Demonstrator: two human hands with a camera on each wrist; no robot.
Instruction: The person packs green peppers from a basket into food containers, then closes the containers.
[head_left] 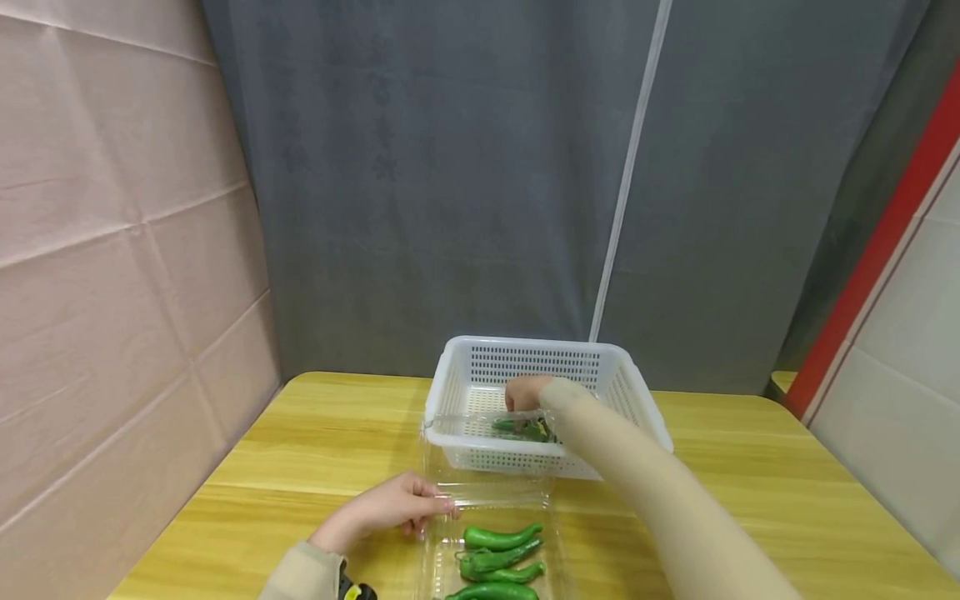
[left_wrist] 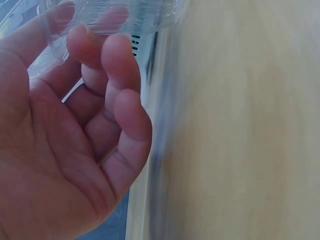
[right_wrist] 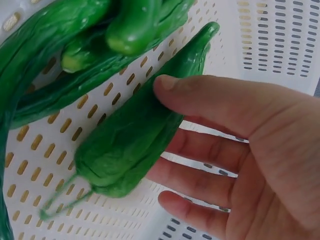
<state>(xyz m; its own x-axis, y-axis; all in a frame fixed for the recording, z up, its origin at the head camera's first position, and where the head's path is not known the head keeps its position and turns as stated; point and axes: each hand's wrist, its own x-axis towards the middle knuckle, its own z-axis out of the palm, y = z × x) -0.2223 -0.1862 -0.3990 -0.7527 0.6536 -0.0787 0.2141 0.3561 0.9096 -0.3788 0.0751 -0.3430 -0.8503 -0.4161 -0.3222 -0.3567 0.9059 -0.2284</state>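
Note:
In the head view my left hand (head_left: 393,504) pinches the hinge-side edge of a clear plastic clamshell box (head_left: 491,496), whose lid stands raised against the basket's front. Several green peppers (head_left: 501,537) lie side by side in its near half. My right hand (head_left: 527,392) reaches down into a white perforated basket (head_left: 540,342). The right wrist view shows its thumb and fingers gripping one green pepper (right_wrist: 132,135) by the side, stem end pointing down-left. More green peppers (right_wrist: 55,30) lie beside it in the basket. In the left wrist view, clear plastic (left_wrist: 155,15) sits at the fingertips.
The box and basket stand on a yellow wood-grain table (head_left: 330,442). A grey curtain (head_left: 450,183) hangs behind it, a pale pink cloth wall (head_left: 112,250) rises on the left, and a white wall with a red strip (head_left: 877,258) is on the right.

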